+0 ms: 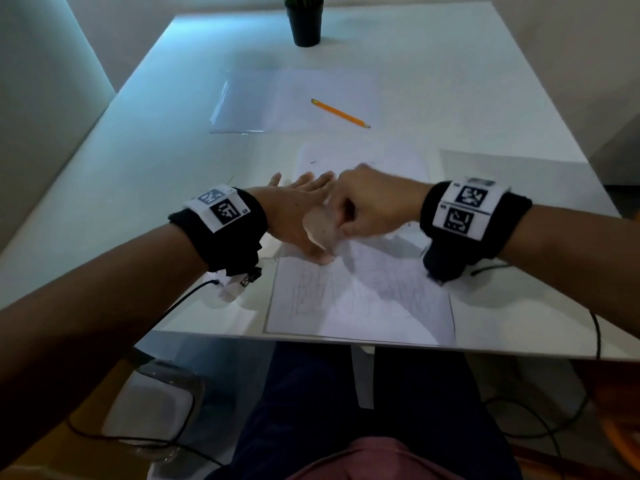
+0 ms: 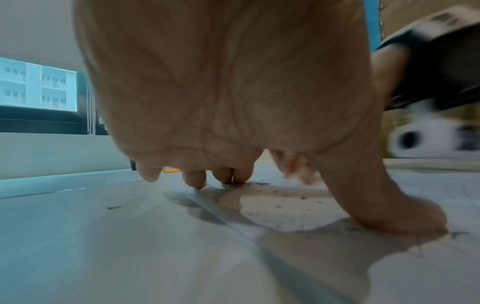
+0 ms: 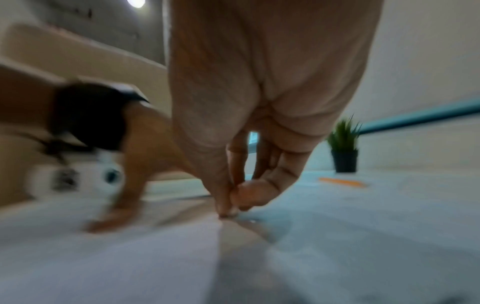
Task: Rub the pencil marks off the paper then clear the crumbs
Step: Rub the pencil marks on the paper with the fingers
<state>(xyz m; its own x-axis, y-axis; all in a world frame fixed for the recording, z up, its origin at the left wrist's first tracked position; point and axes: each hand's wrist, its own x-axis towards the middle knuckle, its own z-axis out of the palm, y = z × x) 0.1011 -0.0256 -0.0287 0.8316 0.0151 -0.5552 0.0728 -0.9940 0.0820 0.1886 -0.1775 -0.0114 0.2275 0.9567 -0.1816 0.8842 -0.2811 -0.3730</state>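
One paper [image 1: 363, 303] lies at the near table [image 1: 138, 188] edge, faint pencil marks [image 1: 311, 292] on its near half, dark crumbs [image 2: 283, 197] by the left hand [image 1: 298, 209]. Left hand presses flat, fingers spread straight, thumb down. Right hand [image 1: 374, 202] blurred; fingertips [image 3: 228, 207] pinched together at the sheet, eraser not discernible. Best: short firm strokes, sheet pinned close by. Pencil [image 1: 341, 113] and plant pot [image 1: 306, 24] lie farther off.

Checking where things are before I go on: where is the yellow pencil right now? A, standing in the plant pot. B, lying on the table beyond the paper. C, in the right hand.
B: the pencil lies flat on the table beyond the paper, with neither hand touching it.
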